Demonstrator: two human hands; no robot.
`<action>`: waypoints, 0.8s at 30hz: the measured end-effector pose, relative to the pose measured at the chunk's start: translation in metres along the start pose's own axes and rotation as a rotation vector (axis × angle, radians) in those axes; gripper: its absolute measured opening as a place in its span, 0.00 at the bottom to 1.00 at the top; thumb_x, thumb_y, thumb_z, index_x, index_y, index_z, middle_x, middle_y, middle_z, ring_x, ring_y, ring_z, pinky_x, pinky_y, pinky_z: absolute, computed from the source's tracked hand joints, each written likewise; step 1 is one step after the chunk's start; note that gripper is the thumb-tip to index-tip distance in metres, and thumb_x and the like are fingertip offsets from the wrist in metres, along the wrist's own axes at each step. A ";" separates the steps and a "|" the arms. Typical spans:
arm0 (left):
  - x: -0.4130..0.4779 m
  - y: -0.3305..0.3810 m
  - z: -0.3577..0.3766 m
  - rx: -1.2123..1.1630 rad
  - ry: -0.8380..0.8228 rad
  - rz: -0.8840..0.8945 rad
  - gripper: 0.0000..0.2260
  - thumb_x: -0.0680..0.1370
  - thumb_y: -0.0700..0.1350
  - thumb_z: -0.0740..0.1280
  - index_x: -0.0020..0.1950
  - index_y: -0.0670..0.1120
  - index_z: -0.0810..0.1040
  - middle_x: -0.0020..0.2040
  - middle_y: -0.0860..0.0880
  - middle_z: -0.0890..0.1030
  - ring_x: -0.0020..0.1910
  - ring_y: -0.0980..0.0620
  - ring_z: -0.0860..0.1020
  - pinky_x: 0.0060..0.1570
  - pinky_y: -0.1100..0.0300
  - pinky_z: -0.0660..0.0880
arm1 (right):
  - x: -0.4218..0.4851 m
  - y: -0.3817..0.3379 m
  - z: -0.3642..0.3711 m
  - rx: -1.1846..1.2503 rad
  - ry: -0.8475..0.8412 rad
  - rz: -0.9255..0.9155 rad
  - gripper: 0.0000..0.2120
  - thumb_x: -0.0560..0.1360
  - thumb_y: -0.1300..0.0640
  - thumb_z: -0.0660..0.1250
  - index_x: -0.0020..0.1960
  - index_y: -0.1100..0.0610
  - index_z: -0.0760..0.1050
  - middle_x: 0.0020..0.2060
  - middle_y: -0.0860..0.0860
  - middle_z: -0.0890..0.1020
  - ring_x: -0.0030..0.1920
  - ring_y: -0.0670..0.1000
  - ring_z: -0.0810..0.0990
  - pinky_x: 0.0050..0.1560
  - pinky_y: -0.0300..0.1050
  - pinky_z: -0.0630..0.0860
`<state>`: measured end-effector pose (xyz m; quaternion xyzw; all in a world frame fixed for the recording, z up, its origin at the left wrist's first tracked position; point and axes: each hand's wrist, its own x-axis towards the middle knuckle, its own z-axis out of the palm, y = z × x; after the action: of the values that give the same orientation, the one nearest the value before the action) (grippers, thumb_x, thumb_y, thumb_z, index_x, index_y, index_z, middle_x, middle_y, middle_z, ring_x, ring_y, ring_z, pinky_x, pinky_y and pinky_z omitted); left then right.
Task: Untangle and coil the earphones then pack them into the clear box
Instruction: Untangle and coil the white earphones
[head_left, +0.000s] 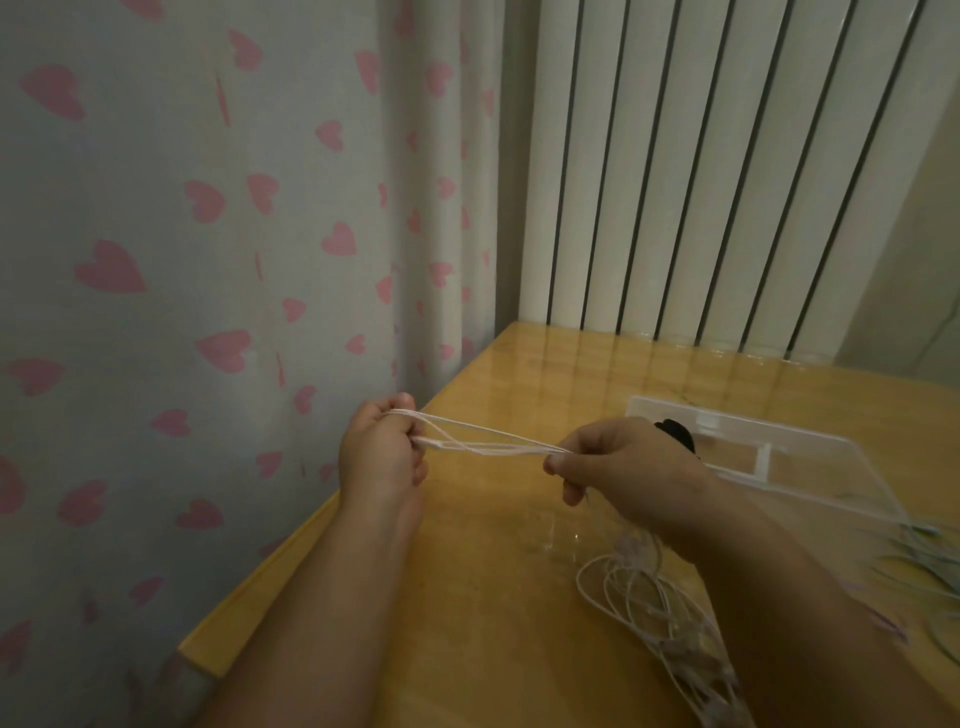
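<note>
Earphones (488, 441), white cord: several strands stretched taut between both hands, long axis running hand to hand; remainder hangs below the right hand into a loose heap on the counter (467, 597). Left hand (382, 449): fist closed round one end of the strands. Right hand (623, 467): thumb and fingers pinching the other end. Clear box (810, 457): just beyond the right hand, nearer it than the left; a dark item inside, unidentifiable. Pale blue cords (924, 561): right of the box.

Glossy wooden table (467, 545), clear plastic box (810, 457), cloth curtain (208, 208)
</note>
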<state>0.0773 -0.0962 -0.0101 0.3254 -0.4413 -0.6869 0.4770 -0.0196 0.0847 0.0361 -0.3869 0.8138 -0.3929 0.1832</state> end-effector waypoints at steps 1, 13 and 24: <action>0.002 -0.001 -0.001 0.073 0.035 0.050 0.08 0.77 0.37 0.62 0.40 0.48 0.75 0.28 0.51 0.70 0.24 0.55 0.62 0.25 0.63 0.57 | 0.000 0.000 0.000 -0.056 0.046 -0.020 0.11 0.77 0.50 0.66 0.40 0.53 0.82 0.34 0.49 0.84 0.33 0.49 0.76 0.36 0.45 0.75; -0.004 0.008 0.004 -0.265 -0.257 -0.232 0.14 0.78 0.57 0.62 0.40 0.49 0.78 0.32 0.52 0.79 0.38 0.55 0.76 0.46 0.56 0.70 | -0.001 -0.002 -0.011 -0.188 0.206 -0.098 0.11 0.78 0.47 0.64 0.40 0.48 0.80 0.32 0.44 0.82 0.34 0.46 0.79 0.38 0.45 0.77; 0.001 0.004 0.000 -0.021 -0.025 -0.011 0.09 0.76 0.41 0.66 0.36 0.49 0.73 0.22 0.57 0.66 0.23 0.55 0.63 0.28 0.60 0.60 | -0.003 -0.002 -0.011 -0.487 0.115 -0.051 0.11 0.78 0.43 0.62 0.49 0.47 0.80 0.39 0.45 0.81 0.41 0.45 0.78 0.45 0.46 0.77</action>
<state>0.0780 -0.0972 -0.0067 0.3143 -0.4384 -0.6979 0.4711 -0.0233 0.0916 0.0441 -0.4170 0.8836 -0.2109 0.0281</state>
